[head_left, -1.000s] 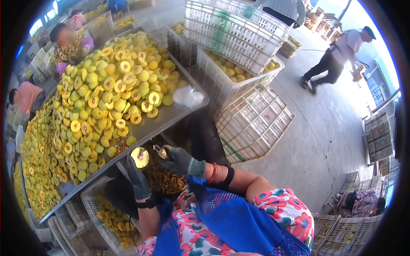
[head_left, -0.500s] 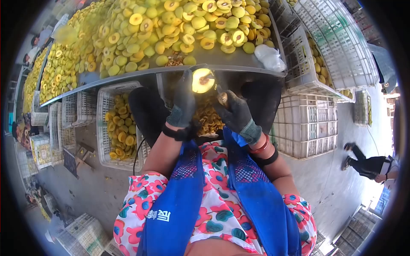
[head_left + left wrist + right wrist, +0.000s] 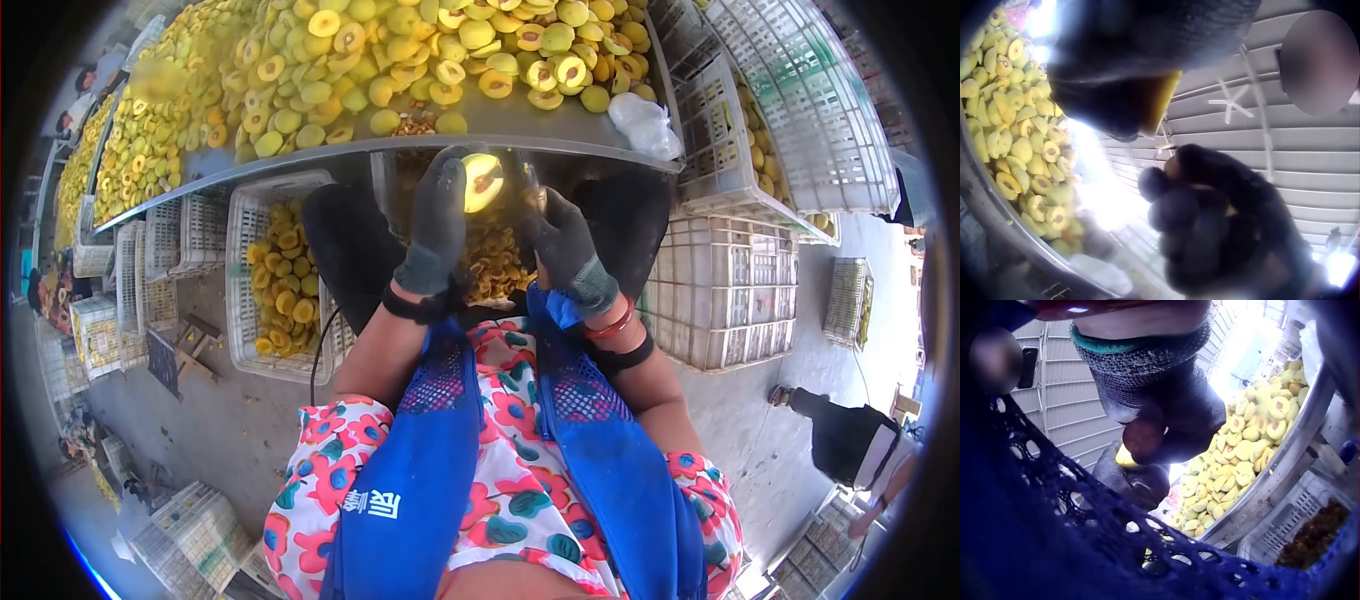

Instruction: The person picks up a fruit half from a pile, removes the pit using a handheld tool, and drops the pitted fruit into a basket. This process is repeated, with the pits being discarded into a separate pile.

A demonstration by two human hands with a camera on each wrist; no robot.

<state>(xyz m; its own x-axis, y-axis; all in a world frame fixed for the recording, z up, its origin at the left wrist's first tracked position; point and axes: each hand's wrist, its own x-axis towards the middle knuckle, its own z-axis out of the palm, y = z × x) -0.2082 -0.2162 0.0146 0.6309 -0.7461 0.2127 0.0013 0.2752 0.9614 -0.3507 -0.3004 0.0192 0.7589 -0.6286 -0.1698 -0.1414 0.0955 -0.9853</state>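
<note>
The metal table [image 3: 520,125] spans the upper part of the head view and bears a broad pile of yellow-green fruit [image 3: 400,60], many pieces cut open with brown centres visible. Blue fabric [image 3: 410,450] hangs in two panels over the person's flower-patterned top [image 3: 500,470]. Right of the table, a large white slatted crate [image 3: 820,100] stands tilted; below it is another slatted crate [image 3: 720,290]. To the left, below the table edge, an open crate [image 3: 240,290] contains yellow fruit. A translucent white bag [image 3: 645,127] lies at the table's right corner. Both hands wear dark gloves and are positioned just below the near table edge, above a mass of yellow-brown pieces [image 3: 495,265]. The left hand [image 3: 437,215] grips a fruit half [image 3: 483,183] at its side, cut face exposed, brown centre visible; the fruit half is located between the hands. The right hand [image 3: 567,240] is closed around a small brown handle [image 3: 541,200], apart from the fruit half in the head view. The working end of the handle is too blurred to identify. The smallest item is a red bracelet [image 3: 612,322] at the right wrist.
</note>
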